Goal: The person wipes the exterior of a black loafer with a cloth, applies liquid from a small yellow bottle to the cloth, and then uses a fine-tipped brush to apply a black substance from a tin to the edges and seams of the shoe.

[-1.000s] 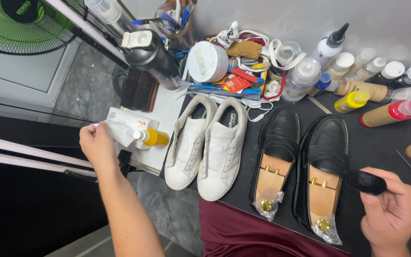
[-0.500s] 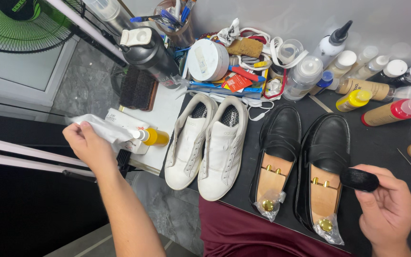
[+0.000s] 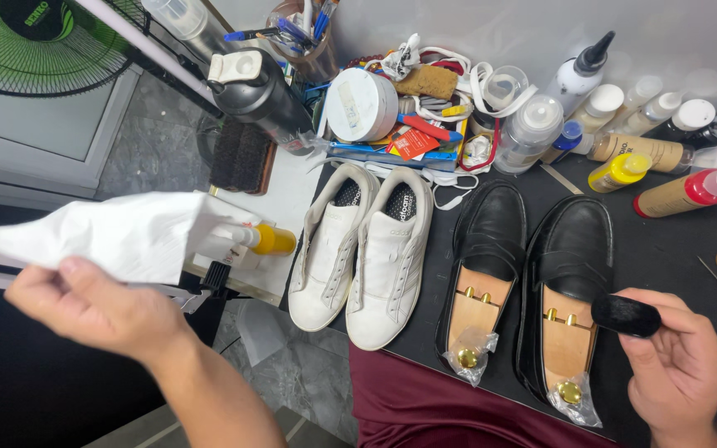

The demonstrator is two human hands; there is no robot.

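Left hand (image 3: 97, 309), lower left of frame, pinches a white cloth (image 3: 105, 236) stretched lengthwise left to right. Right hand (image 3: 678, 369), lower right, grips a black applicator pad (image 3: 626, 315), its long axis horizontal, beside black loafers (image 3: 533, 282).

Dark tabletop (image 3: 665, 249) crowded with shoes and care supplies

A pair of white sneakers (image 3: 363, 249) is set beside a pair of black loafers (image 3: 533, 249) fitted with wooden shoe trees; bottles (image 3: 649, 149), a round white tub (image 3: 361, 104), laces and small tools are heaped along the far edge. A dark brush (image 3: 241, 155) and a yellow-capped bottle (image 3: 263, 239) are laid on the white sheet at the left end.
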